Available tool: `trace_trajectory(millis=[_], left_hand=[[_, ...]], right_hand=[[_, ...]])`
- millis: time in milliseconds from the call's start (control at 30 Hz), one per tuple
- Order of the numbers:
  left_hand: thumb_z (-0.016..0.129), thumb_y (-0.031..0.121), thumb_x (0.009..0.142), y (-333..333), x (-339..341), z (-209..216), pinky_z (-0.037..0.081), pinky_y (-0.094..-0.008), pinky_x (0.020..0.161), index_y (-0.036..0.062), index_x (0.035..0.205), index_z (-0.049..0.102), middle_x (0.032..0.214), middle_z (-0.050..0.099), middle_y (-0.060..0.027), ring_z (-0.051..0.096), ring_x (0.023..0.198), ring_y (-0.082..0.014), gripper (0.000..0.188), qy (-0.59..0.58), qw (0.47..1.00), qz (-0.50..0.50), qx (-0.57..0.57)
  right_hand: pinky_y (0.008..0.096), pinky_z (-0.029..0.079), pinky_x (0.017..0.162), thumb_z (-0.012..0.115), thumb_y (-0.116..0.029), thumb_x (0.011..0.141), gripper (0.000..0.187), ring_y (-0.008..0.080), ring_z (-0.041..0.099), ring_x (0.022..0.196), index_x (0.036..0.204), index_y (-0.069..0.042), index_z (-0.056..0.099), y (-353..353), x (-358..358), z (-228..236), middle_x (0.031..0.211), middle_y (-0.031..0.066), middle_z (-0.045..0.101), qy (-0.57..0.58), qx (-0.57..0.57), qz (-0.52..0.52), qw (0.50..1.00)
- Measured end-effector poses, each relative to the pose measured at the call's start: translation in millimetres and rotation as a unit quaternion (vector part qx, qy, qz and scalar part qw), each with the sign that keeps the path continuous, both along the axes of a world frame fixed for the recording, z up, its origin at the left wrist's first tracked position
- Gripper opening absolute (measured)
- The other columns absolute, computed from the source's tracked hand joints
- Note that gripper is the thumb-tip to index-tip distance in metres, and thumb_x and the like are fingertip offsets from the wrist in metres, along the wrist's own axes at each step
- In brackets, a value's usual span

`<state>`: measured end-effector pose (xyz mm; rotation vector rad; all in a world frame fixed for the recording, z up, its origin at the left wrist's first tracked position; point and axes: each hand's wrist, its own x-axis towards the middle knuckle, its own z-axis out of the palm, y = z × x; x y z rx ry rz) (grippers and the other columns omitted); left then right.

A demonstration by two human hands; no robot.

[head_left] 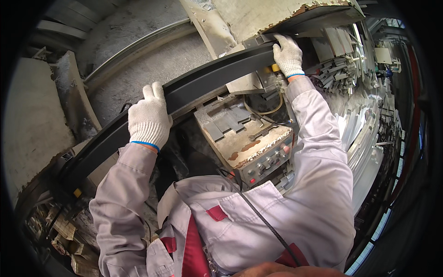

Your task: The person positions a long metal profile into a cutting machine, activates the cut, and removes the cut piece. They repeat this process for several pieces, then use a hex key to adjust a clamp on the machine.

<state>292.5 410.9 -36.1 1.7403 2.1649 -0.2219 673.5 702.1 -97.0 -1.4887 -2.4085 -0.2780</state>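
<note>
A long black metal profile (219, 73) runs slantwise across in front of me, from the lower left up to the upper right. My left hand (150, 115), in a white knitted glove with a blue cuff edge, is laid over its left part and grips it, two fingers reaching past the far edge. Near the right end, my right hand (288, 55), gloved alike, holds the profile with fingers curled over the top beside a machine housing. Both thumbs are mostly hidden. The profile's right end passes under a worn cream cover (277, 16).
Below the profile stands a worn control box (265, 164) with knobs and buttons; grey metal pieces (226, 124) and a wrench (260, 134) lie on its top. Metal offcuts (341, 69) and long strips (364, 143) pile up at right. A dusty machine bed (152, 64) lies beyond.
</note>
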Motion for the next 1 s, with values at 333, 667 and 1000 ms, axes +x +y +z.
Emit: trace_trajectory(millis=[333,667,1000], left_hand=[[0.09,0.021,0.087,-47.1,-3.9,-8.1,0.066,-0.042,0.076,0.0085,0.162,0.044,0.158,0.05,-0.0127,0.079,0.093,-0.0314,0.089,0.053,0.994,0.062,0.075],[0.091,0.023,0.087,-59.0,-23.4,-11.5,0.065,-0.0432,0.079,0.0136,0.158,0.054,0.162,0.052,-0.0049,0.078,0.1,-0.0328,0.081,0.037,0.99,0.072,0.111],[0.085,0.027,0.097,-155.2,-48.1,-25.9,0.058,-0.0349,0.069,0.0013,0.108,0.077,0.097,0.076,-0.0096,0.072,0.074,-0.0187,0.029,-0.349,0.805,0.441,0.192]], right_hand=[[0.0544,0.046,0.12,0.077,-0.003,0.075,0.067,0.0393,0.059,0.136,0.14,-0.016,0.07,-139.7,-59.6,-1.2,0.141,0.0126,0.067,0.166,-0.004,0.109,0.98],[0.0624,0.033,0.124,0.07,-0.003,0.086,0.072,0.0351,0.042,0.15,0.153,-0.026,0.057,-128.4,-120.7,-29.7,0.153,0.0078,0.051,0.017,0.005,0.09,0.996],[0.0469,0.03,0.13,0.054,-0.003,0.091,0.084,0.028,0.042,0.157,0.17,-0.031,0.046,-124.7,-116.5,-43.3,0.168,-0.0003,0.05,0.008,0.007,0.1,0.995]])
